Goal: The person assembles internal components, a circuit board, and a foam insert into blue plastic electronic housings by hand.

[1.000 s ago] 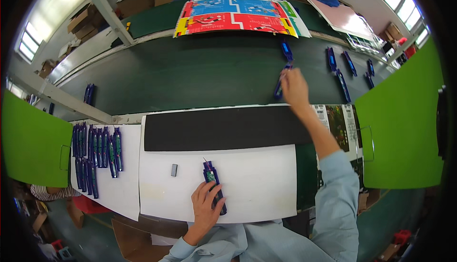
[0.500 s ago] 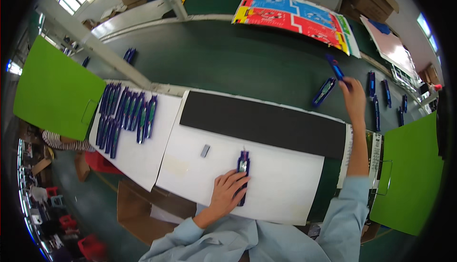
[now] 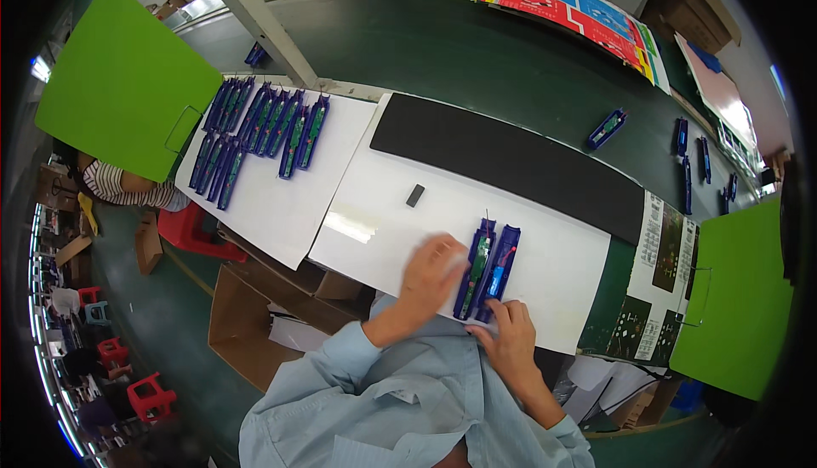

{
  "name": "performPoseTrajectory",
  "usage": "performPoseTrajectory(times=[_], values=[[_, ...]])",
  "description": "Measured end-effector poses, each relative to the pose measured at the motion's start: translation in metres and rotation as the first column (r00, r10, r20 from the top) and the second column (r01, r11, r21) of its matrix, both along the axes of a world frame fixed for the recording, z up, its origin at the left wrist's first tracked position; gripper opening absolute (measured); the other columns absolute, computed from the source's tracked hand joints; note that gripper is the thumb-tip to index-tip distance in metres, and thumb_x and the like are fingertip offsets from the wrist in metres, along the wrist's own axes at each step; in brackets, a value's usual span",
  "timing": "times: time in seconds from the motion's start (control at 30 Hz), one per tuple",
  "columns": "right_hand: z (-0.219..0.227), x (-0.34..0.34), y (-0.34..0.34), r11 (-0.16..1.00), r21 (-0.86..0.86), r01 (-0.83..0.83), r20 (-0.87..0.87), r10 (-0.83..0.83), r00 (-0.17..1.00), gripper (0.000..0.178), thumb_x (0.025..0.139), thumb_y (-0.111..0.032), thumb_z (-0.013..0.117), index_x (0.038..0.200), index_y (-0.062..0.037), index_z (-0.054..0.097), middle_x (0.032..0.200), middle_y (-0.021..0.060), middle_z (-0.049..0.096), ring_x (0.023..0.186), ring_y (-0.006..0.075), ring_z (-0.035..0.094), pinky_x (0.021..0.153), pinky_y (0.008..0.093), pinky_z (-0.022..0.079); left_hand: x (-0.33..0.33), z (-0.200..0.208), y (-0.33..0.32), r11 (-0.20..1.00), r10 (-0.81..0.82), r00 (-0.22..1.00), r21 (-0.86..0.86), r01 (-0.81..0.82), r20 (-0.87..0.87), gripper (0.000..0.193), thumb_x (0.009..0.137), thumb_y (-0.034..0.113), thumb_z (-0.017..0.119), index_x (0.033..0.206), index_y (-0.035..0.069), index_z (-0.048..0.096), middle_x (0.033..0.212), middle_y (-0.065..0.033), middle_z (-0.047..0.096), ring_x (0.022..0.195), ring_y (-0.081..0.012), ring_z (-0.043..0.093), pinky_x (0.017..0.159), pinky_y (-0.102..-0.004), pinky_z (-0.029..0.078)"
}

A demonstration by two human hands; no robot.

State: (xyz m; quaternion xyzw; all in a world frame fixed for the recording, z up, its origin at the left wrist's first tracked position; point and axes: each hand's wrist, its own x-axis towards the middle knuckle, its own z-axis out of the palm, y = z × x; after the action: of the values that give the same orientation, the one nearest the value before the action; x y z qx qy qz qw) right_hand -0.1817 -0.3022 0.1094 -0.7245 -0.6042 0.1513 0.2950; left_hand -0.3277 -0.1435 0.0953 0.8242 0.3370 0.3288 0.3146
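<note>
Two long dark-blue plastic casings lie side by side on the white work sheet. The left casing (image 3: 475, 271) holds a green circuit board, with a thin wire sticking up at its far end. Inside the right casing (image 3: 499, 274) are a bright blue part and a red wire. My right hand (image 3: 514, 345) pinches the near end of the right casing between thumb and fingers. Just left of the left casing is my left hand (image 3: 430, 281), its fingers smeared by motion. A small dark-grey block (image 3: 415, 195) rests farther off on the sheet.
A black mat strip (image 3: 502, 157) borders the sheet's far side. Several filled casings (image 3: 281, 123) stand in rows at the left. More casings (image 3: 607, 129) lie on the dark green belt (image 3: 425, 42). Green panels (image 3: 128, 85) flank both sides. Printed sheets (image 3: 655, 281) lie at right.
My right hand has come back from the belt with a casing and set it beside the first. My left hand has come off the first casing. The view has shifted.
</note>
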Motion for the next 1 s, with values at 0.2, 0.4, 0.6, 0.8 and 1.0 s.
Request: performPoseTrajectory(times=[0.2, 0.4, 0.6, 0.8, 1.0], values=[[0.023, 0.043, 0.000, 0.997, 0.038, 0.063, -0.172, -0.055, 0.984, 0.036, 0.090, -0.011, 0.077, 0.121, -0.0010, 0.063, 0.081, 0.0100, 0.058, 0.065, 0.0198, 0.059, 0.059, 0.0335, 0.049, -0.017, -0.016, 0.092, 0.933, 0.303, 0.940, 0.248, -0.260, -0.156, 0.035, 0.086, 0.008, 0.077, 0.115, 0.003, 0.059, 0.110, -0.0170, 0.055, 0.103, -0.0359, 0.057, 0.088, -0.0419, 0.048], [0.032, 0.066, 0.028, 0.983, -0.044, 0.178, -0.754, -0.150, 0.640, 0.022, 0.099, -0.006, 0.067, 0.120, -0.0001, 0.065, 0.096, 0.0059, 0.066, 0.078, 0.0117, 0.063, 0.069, 0.0280, 0.053, -0.005, -0.006, 0.053, 0.894, 0.112, 0.974, -0.448, -0.013, 0.196, 0.024, 0.099, 0.007, 0.067, 0.120, 0.001, 0.057, 0.103, -0.0109, 0.064, 0.088, -0.0176, 0.064, 0.077, -0.0294, 0.053], [0.024, 0.060, 0.023, 0.997, -0.067, 0.036, -0.920, -0.075, 0.385, 0.022, 0.099, -0.008, 0.069, 0.119, -0.0004, 0.065, 0.101, 0.0055, 0.065, 0.091, 0.0111, 0.063, 0.069, 0.0266, 0.054, 0.034, 0.025, -0.063, 0.454, 0.113, 0.870, -0.804, 0.384, 0.480, 0.016, 0.103, 0.009, 0.063, 0.116, 0.003, 0.057, 0.100, -0.0047, 0.066, 0.085, -0.0086, 0.062, 0.075, -0.0257, 0.051], [0.017, 0.060, 0.014, 0.998, -0.048, 0.034, -0.889, -0.059, 0.454, 0.017, 0.097, -0.006, 0.069, 0.113, -0.0005, 0.068, 0.114, 0.0053, 0.057, 0.094, 0.0110, 0.061, 0.076, 0.0258, 0.054, 0.031, 0.017, -0.088, 0.762, 0.039, 0.962, -0.631, 0.147, 0.271, 0.023, 0.096, 0.009, 0.072, 0.115, 0.002, 0.061, 0.103, -0.0069, 0.065, 0.089, -0.0177, 0.064, 0.078, -0.0311, 0.051], [-0.010, 0.072, 0.027, 0.982, -0.114, 0.148, -0.761, -0.182, 0.623, 0.014, 0.095, -0.008, 0.070, 0.108, -0.0016, 0.070, 0.116, 0.0056, 0.054, 0.099, 0.0130, 0.059, 0.084, 0.0269, 0.051, 0.007, 0.007, -0.092, 0.986, -0.083, 0.988, 0.134, 0.101, -0.129, 0.043, 0.081, 0.019, 0.081, 0.122, 0.010, 0.070, 0.125, -0.0019, 0.063, 0.110, -0.0217, 0.054, 0.095, -0.0406, 0.040]])
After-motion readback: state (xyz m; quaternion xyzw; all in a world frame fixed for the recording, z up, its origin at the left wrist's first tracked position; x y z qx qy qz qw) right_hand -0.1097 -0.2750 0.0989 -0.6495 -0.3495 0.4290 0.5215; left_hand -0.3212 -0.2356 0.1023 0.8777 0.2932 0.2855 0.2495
